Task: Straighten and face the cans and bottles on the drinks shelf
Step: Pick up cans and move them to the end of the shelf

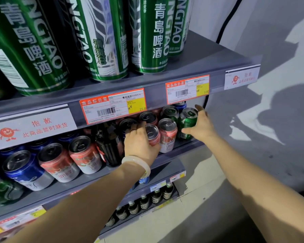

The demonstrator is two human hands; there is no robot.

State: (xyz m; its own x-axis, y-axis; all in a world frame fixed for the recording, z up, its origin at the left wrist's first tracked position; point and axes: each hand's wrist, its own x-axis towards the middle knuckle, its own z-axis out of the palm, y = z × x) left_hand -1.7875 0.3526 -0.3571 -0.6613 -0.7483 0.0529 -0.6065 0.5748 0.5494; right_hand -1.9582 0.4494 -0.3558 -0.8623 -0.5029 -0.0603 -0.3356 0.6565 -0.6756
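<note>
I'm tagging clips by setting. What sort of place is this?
Most likely a shop's drinks aisle: price tags with barcodes clipped to the shelf edge, tall green beer cans above, and the left hand and right hand gripping cans in the row below.

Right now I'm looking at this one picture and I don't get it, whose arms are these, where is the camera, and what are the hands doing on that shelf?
There is no machine here. The picture comes from a camera worn on a person's head, looking forward and down, so the two bare arms are the wearer's own.

They reach into the middle shelf of a shop's drinks rack. The left hand, with a pale bangle on its wrist, grips a red and white can in the front row. The right hand wraps around a green can at the shelf's right end.

More red, blue and green cans and a dark bottle stand on that shelf. Tall green beer cans fill the shelf above, with price tags along its edge. Small bottles stand on a lower shelf.
</note>
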